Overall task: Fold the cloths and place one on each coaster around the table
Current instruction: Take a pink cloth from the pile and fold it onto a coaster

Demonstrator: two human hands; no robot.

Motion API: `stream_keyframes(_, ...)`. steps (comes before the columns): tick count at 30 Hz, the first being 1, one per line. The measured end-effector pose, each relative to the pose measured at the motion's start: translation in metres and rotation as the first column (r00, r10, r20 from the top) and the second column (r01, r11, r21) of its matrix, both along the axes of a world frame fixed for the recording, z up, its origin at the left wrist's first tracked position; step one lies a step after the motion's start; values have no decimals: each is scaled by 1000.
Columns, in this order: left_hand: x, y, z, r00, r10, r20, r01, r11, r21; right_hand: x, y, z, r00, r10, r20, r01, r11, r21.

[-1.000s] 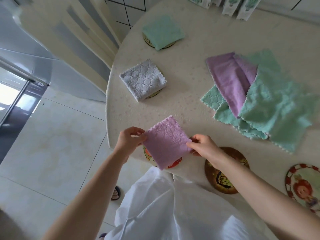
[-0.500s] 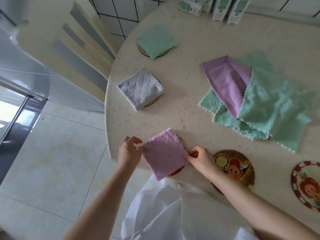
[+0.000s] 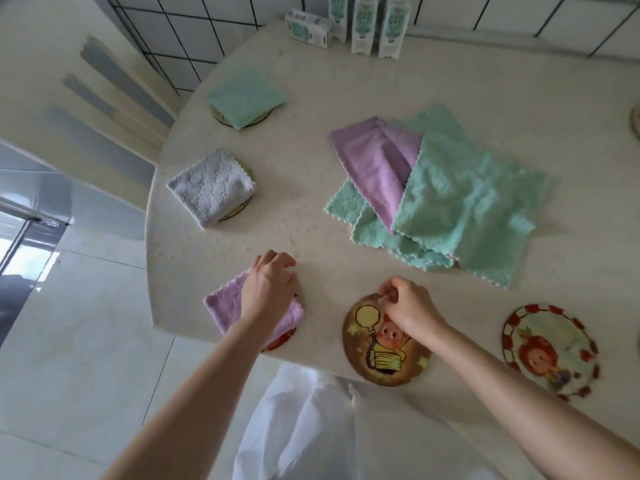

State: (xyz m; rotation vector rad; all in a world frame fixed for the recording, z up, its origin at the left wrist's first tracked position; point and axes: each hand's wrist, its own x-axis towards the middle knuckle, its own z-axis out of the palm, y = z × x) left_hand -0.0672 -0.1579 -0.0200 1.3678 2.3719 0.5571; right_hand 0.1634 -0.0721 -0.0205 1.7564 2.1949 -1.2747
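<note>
Left hand: your left hand (image 3: 268,289) lies palm-down on the folded lilac square cloth (image 3: 221,303). Its fingers (image 3: 277,263) are loosely bent and reach past the cloth's far edge onto the pale speckled surface (image 3: 311,220); they press, they do not grip.
Right hand: your right hand (image 3: 410,306) hovers over the far rim of the round brown coaster with a cartoon picture (image 3: 374,355), fingers curled in. I cannot tell whether they nip the rim or hold nothing.
Lilac cloth: it sits on a red-rimmed coaster (image 3: 282,339) at the near left edge, which shows only as a sliver under it.
Done, by my reading: three places are dressed, counting the folded grey cloth (image 3: 211,188) and the folded mint cloth (image 3: 246,95) farther off, each on its own coaster.
Bare: the brown coaster and the red-and-white round coaster (image 3: 550,348) to its right.
Supply: the loose pile of mint and lilac cloths (image 3: 467,202) lies beyond your right hand and a little to its right.
Key relation: your right hand is the nearer one (the left would have to cross over). The pile's lilac strip runs from far left to near right.
</note>
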Motion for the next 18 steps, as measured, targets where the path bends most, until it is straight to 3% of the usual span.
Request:
stream_keyframes(12,179,69,-14,964,-263,-37,262,964,-38,165,75,-9,986,118,121,-142,966,215)
stream_keyframes(14,193,81,-15,938,-344,-43,343,939,-31,174,85,-9,943,224,245,-291,912,287)
stream_keyframes(18,207,113,-15,868,-477,-137,479,878,-16,177,99,-10,768,397,502,-584,756,296)
